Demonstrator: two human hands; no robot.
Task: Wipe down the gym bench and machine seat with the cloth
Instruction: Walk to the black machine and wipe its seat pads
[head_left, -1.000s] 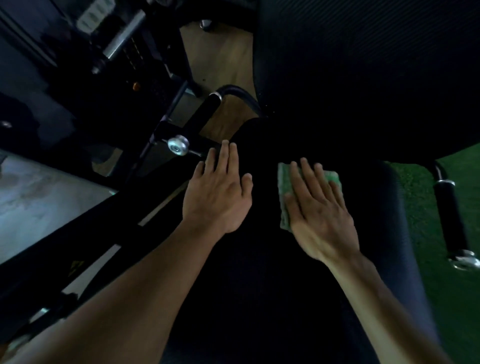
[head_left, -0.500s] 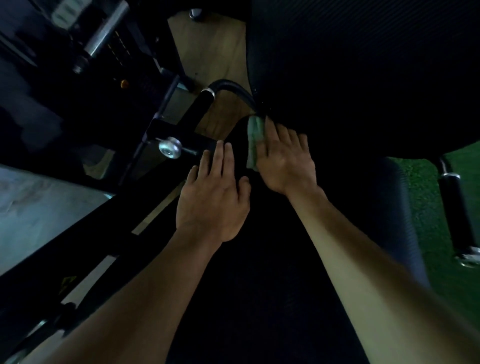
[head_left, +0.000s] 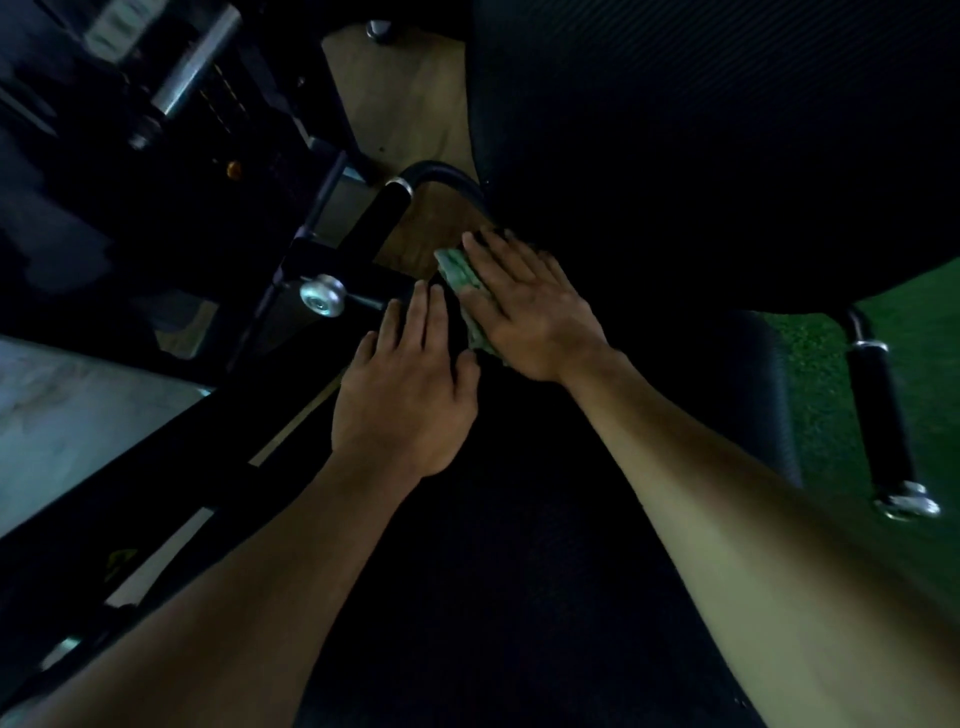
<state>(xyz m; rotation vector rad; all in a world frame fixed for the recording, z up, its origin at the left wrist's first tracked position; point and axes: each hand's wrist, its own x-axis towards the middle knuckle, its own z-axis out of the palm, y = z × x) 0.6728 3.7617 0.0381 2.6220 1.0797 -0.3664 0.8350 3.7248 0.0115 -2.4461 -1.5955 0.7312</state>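
Under the right hand (head_left: 524, 306), fingers flat & spread, a green cloth (head_left: 462, 291) is pressed onto the black machine seat (head_left: 493, 545) at its rear-left corner, just below the backrest (head_left: 701, 130). Left hand (head_left: 410, 395) lies flat beside it, holding nothing, near a silver knob (head_left: 322, 294).

A round silver knob (head_left: 322, 294) sticks out of the black frame (head_left: 171, 483) at the left. Just beyond it, a black padded handle (head_left: 382, 213) with a silver ring curves to the right over a patch of brown wooden floor (head_left: 410, 114). Far left, a grey metal bar (head_left: 195, 65) lies at a slant among dark machine parts. Near left, a pale grey floor (head_left: 67, 410) shows. At the right, a second black handle (head_left: 883, 415) with a silver end cap hangs above green turf (head_left: 924, 332).
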